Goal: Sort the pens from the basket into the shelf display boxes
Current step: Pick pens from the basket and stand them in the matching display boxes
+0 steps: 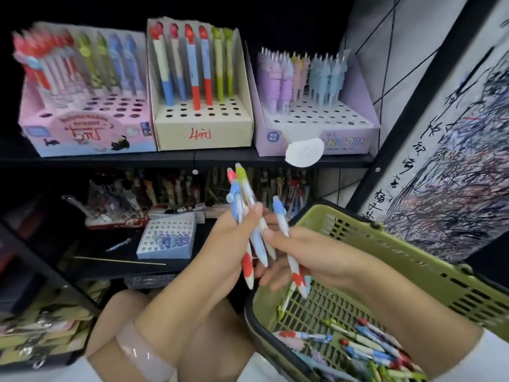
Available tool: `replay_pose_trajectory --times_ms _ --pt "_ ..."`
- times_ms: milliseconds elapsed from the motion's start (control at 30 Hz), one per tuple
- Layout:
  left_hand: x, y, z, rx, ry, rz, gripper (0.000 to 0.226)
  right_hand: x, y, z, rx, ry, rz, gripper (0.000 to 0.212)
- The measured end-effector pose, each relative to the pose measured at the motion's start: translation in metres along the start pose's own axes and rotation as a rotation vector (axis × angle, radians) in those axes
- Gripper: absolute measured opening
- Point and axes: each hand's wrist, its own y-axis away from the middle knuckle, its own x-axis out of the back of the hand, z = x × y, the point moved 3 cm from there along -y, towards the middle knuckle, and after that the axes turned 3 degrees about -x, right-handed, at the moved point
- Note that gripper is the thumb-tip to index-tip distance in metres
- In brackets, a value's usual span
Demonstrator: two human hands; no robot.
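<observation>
A single wide-angle head-worn view looks forward and down, close over both hands [275, 252] and the green basket [413, 260]; the shelf display boxes [203, 133] stand just beyond.

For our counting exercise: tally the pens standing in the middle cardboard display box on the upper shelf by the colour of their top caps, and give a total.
Middle cardboard display box:
Red-capped pens: 4
Green-capped pens: 2
Total: 6

Black upper shelf [176, 158] carries three pen display boxes side by side: pink box [82, 133], cream box [203, 130], lilac box [316, 139].
</observation>
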Motion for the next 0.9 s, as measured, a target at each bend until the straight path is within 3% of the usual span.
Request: replay_pose_trajectory --times_ms 167,233,300,433,567,633,733,833,900 --pt "0.042 -0.002 0.036 -0.156 -0.084 0.213 0.017 0.007 -0.022 -0.035 0.242 0.144 0.464 0.039" --pt "0.05 0.001 0.041 -0.162 -0.124 0.182 0.013 -0.005 -0.035 -0.051 0.3 0.056 0.427 0.04" --pt "0.052 0.004 0.044 -0.158 -0.158 0.104 0.008 -0.025 -0.049 -0.067 0.332 -0.077 0.28 0.042" --pt "0.065 0.01 0.06 -0.147 -0.132 0.03 0.006 -0.054 -0.068 -0.091 0.348 -0.098 0.075 0.043" --pt "0.091 0.015 0.079 -0.135 -0.137 0.049 0.044 -0.067 -0.083 -0.104 0.281 -0.05 -0.027 0.059" --pt "0.105 0.015 0.086 -0.18 -0.158 0.048 0.048 -0.075 -0.088 -0.115 0.35 0.055 0.036 0.052" --pt "0.126 0.015 0.094 -0.185 -0.218 0.146 0.033 -0.078 -0.092 -0.138 0.499 0.117 0.271 0.018" --pt "0.142 0.016 0.101 -0.194 -0.255 0.261 0.012 -0.086 -0.098 -0.158 0.545 0.154 0.36 0.019" --pt "0.15 0.017 0.108 -0.202 -0.286 0.306 0.022 -0.095 -0.102 -0.169 0.565 0.158 0.368 0.017"
